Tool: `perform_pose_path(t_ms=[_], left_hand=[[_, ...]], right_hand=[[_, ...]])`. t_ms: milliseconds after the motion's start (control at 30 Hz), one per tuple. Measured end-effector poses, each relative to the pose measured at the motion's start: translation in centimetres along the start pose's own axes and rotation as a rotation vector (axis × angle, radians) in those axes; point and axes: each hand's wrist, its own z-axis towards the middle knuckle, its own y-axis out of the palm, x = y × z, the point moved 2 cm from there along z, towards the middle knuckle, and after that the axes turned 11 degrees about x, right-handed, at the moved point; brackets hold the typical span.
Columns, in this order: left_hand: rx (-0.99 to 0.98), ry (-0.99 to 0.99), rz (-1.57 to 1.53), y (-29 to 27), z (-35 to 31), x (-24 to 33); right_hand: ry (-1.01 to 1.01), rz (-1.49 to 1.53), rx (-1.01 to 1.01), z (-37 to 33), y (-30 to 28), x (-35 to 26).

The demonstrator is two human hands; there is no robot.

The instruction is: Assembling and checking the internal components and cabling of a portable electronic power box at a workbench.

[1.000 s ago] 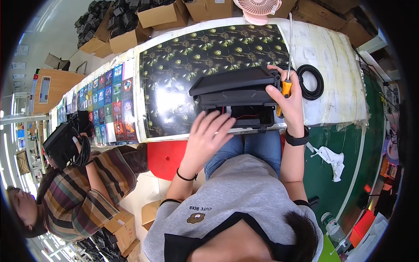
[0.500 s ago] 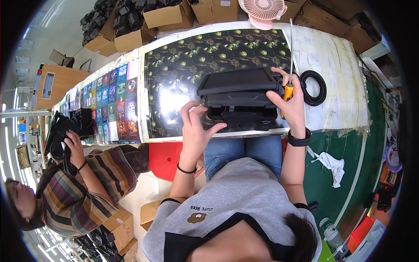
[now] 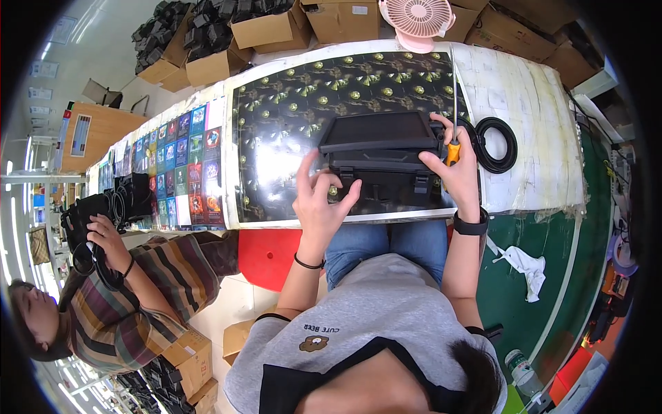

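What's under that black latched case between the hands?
A dark patterned sheet shows around the black latched case; the patch directly beneath is covered, so anything there can't be seen.

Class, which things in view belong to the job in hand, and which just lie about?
Job in hand:
black case, between left hand and right hand
screwdriver, in right hand
perhaps black cable coil nearby

Lying about:
pink fan
white cloth

Grey top, black collar, brown bear print, blue jeans, black wristbands
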Motion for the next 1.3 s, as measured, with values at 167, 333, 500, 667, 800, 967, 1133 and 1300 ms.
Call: perform_pose_path(t_ms=[167,333,500,667,800,967,1133,1300], left_hand=[[0.045,-0.099,-0.013,0.1,-0.8,-0.4],[0.014,-0.207,-0.025,-0.2,-1.0,-0.3],[-0.212,-0.730,-0.830,0.3,-1.4,-1.6],[-0.040,-0.690,-0.749,-0.5,-0.7,-0.2],[-0.061,-0.302,-0.428,-0.9,0.0,-0.2],[0.079,-0.093,-0.286,-0.8,1.2,0.6],[0.034,0.002,-0.278,-0.8,0.5,-0.1],[0.040,0.043,-0.223,-0.1,-0.5,0.0]], right_hand=[[0.030,-0.016,-0.012,-0.1,-0.1,0.1],[0.026,0.012,-0.006,0.0,0.0,0.2],[0.061,0.035,-0.026,0.0,0.0,0.2],[0.053,0.042,-0.031,0.0,0.1,0.0],[0.050,0.074,-0.025,0.0,0.1,0.3],[0.049,0.065,-0.037,0.0,0.1,0.3],[0.018,0.060,-0.018,0.1,0.3,0.5],[0.036,0.067,-0.022,0.4,0.3,1.0]])
